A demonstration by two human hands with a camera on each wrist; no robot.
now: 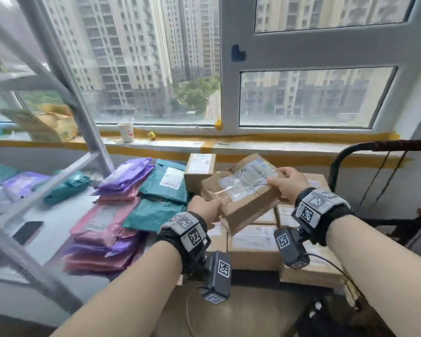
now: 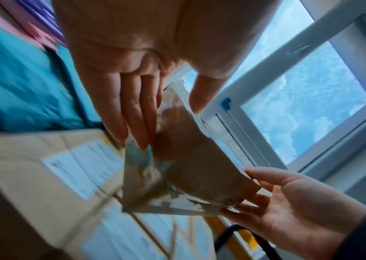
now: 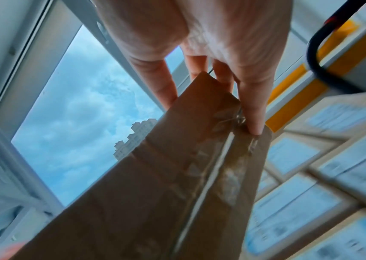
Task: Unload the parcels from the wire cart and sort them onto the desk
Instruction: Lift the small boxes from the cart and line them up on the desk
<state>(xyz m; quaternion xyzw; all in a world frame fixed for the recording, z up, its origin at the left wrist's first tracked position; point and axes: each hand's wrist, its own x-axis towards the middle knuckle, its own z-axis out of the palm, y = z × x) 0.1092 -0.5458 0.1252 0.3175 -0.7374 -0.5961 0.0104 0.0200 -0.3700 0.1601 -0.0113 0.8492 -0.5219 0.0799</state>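
Both arms are stretched forward. The left hand (image 1: 206,208) is closed on a box's near-left end, the right hand (image 1: 287,182) on its far-right end.

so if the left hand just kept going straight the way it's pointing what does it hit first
Probably the small cardboard box standing behind the held box. The left hand points up and away toward the window, gripping the held box's near end. Depth is unclear; it might pass over the teal mailers first.

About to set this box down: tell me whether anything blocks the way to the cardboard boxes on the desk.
Nothing visible does. Both hands hold the cardboard box in the air right above the boxes on the desk, with open air between.
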